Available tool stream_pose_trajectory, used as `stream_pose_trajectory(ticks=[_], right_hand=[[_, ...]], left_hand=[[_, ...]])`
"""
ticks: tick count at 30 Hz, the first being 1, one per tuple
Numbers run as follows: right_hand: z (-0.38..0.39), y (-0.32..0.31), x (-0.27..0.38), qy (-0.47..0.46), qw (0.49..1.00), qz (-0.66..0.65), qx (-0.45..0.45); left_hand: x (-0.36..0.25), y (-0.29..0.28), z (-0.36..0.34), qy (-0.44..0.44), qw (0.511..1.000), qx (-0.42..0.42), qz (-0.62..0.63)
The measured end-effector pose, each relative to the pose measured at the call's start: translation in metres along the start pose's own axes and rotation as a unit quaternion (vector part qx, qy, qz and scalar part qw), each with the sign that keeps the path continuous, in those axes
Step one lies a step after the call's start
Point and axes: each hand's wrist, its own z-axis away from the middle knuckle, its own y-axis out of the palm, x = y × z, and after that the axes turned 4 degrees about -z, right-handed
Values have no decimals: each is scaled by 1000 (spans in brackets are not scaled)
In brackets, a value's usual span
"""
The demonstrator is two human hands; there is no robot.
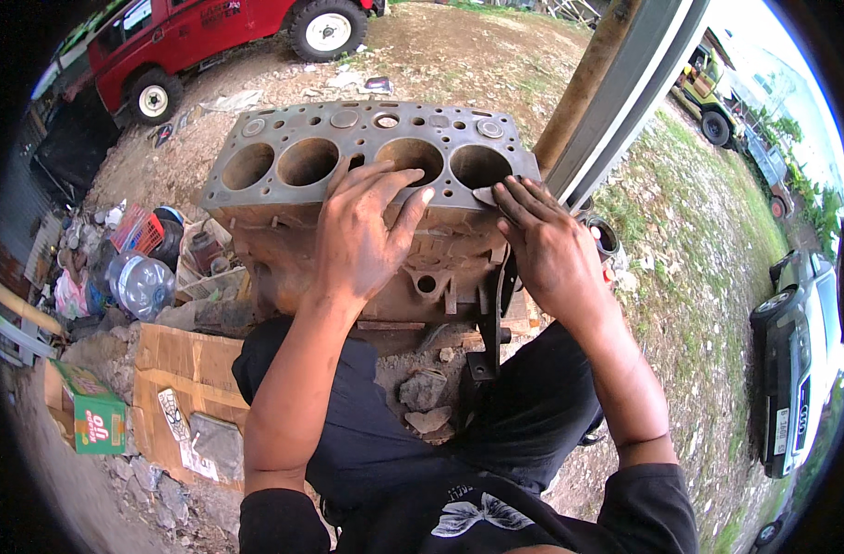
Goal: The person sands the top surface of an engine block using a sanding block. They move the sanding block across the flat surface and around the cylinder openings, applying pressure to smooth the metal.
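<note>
An engine block (450, 120) with a row of several round cylinder bores stands in front of me, its grey machined top face up and its sides brown with rust. My left hand (362, 231) rests on the near edge of that face, fingers stretched out beside the third bore from the left, thumb apart, holding nothing. At the near right corner, my right hand (553, 245) presses its fingers together over a thin grey flat piece (485, 196). Only the tip of this piece shows below the rightmost bore; the fingers hide the rest, so its kind cannot be made out.
A metal post (616, 92) rises just behind the block's right end. Left of the block lie a clear plastic bottle (141, 283), a red basket (138, 229), flattened cardboard (186, 369) and a green box (94, 411). Stones (423, 390) lie between my knees. Vehicles stand farther off.
</note>
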Motion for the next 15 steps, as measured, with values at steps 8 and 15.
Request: stream_pose_trajectory(ticks=[8,15], right_hand=[[-8,-7,2,-11,999,-17,49],[15,-14,3,-31,997,-30,65]], left_hand=[[1,0,-2,-21,1000,-4,20],[17,-9,0,-2,998,-54,-27]])
